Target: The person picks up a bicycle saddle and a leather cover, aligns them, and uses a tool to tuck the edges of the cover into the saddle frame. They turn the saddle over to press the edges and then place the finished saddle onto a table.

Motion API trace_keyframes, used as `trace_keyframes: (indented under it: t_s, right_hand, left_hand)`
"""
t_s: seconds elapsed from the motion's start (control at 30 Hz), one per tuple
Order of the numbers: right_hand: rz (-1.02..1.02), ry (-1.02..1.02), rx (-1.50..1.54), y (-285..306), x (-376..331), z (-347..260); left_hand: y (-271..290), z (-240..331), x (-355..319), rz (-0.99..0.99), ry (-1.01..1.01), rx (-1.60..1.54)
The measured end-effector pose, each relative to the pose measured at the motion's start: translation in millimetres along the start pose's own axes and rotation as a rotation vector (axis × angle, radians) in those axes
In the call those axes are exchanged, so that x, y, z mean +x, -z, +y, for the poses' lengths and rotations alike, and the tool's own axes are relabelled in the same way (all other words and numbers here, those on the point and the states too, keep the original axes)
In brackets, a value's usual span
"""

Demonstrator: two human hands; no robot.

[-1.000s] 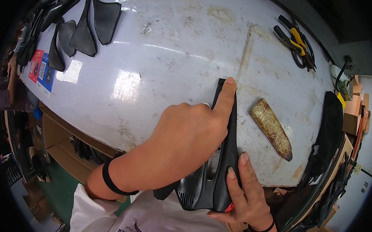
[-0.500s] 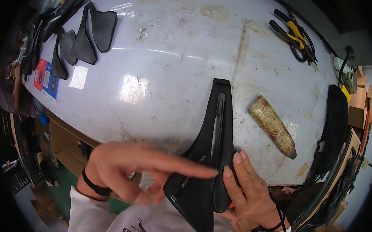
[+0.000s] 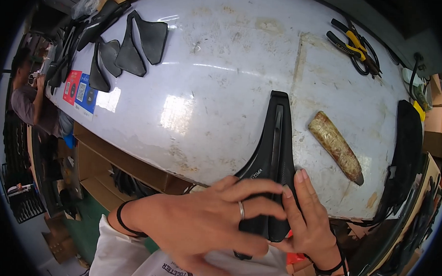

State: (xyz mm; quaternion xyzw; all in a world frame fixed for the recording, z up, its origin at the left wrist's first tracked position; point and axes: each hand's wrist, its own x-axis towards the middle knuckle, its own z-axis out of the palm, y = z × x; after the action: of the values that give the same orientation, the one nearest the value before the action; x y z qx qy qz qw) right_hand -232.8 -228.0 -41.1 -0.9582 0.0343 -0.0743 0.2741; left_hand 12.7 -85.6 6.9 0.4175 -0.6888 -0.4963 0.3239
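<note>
A black bicycle saddle (image 3: pixel 286 155) with a long central slot lies at the table's front edge, its narrow nose pointing away from me. Over its wide rear part spreads my left hand (image 3: pixel 213 211), fingers stretched and apart, a ring on one of them; it hides much of that part. I cannot tell whether all its fingertips touch the surface. My right hand (image 3: pixel 308 223) grips the saddle's right edge, fingers along the top side and the thumb low by the rear. To its right lies a tapered tool wrapped in brownish tape (image 3: pixel 336 148).
Several black saddle covers or pads (image 3: pixel 131 52) lie at the far left, near a red and blue card (image 3: pixel 80 92). Yellow-handled pliers (image 3: pixel 355 47) rest at the far right, a black cloth (image 3: pixel 407 141) at the right edge. Another person (image 3: pixel 35 105) sits at the left; a cardboard box (image 3: pixel 102 155) stands below the table.
My left hand has gone from a blurred pointing finger to spread fingers over the saddle's rear. The view has shifted left, bringing the other person into sight. My right hand keeps its hold.
</note>
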Motion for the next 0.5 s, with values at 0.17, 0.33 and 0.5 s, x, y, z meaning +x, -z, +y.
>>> trace_keyframes:
  t_s: [0.17,0.33,0.5]
  right_hand:
    - [0.048,-0.017,0.046,-0.8,2.9,-1.9]
    - [0.050,-0.016,0.048,1.3,5.8,-0.3]
    - [0.050,-0.030,0.071,0.5,5.6,1.8]
  left_hand:
    - [-11.6,-17.0,0.7,0.034,-0.080,0.042]
    - [-20.8,-7.9,-5.2,0.275,0.041,0.129]
    - [-35.2,6.5,-18.6,0.456,0.393,0.075]
